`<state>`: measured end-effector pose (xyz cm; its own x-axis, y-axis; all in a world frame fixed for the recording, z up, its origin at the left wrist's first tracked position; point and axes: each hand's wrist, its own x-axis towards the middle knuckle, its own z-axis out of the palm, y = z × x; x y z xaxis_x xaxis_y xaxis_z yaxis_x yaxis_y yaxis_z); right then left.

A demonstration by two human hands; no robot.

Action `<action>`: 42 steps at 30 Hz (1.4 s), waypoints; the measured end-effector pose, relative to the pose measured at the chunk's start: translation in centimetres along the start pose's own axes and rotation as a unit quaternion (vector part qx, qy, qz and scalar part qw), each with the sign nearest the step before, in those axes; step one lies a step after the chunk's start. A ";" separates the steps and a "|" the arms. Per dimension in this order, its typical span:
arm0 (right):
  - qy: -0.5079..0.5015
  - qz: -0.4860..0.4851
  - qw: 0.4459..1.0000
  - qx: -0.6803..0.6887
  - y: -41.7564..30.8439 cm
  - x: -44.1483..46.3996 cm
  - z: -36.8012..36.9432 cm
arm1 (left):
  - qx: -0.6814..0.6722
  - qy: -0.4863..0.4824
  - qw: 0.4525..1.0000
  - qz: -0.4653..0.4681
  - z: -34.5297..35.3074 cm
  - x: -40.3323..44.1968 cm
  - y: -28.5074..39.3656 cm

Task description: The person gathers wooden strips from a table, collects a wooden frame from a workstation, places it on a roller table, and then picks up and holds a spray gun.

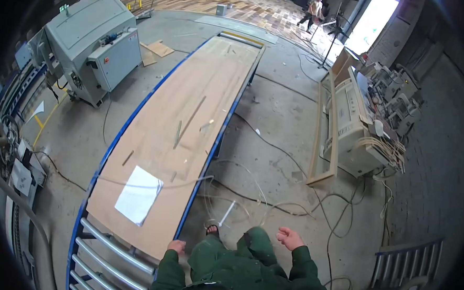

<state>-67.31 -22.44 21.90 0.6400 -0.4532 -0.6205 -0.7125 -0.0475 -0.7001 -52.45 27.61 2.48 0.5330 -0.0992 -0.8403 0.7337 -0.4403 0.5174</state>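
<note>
My left hand [176,246] is beside the right edge of a long wooden board [215,65], near its close end. Its fingers are curled in and I see nothing in them; whether it touches the edge I cannot tell. Over the floor to the right hangs my right hand [290,238], its fingers loosely bent and holding nothing. The board lies on a blue-framed roller conveyor [116,246]. On it rest a white sheet of paper [139,195] and several thin strips [192,114].
Cables [289,158] and a clear hose [256,185] run over the floor on the right. A wooden frame [322,173] leans by a machine [351,114]. A grey machine cabinet [113,60] stands left. Far off, a person [314,12] is near a bright doorway [374,21].
</note>
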 end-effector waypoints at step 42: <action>-0.363 -0.155 0.843 -0.366 -46.0 71.3 3.3 | -0.068 0.484 0.856 -0.169 8.4 19.2 36.8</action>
<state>12.02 -49.62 8.73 0.6460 0.3335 -0.6866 -0.2953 -0.7203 -0.6277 -18.78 2.01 4.06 0.3320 0.8279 -0.4521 0.9218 -0.1832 0.3416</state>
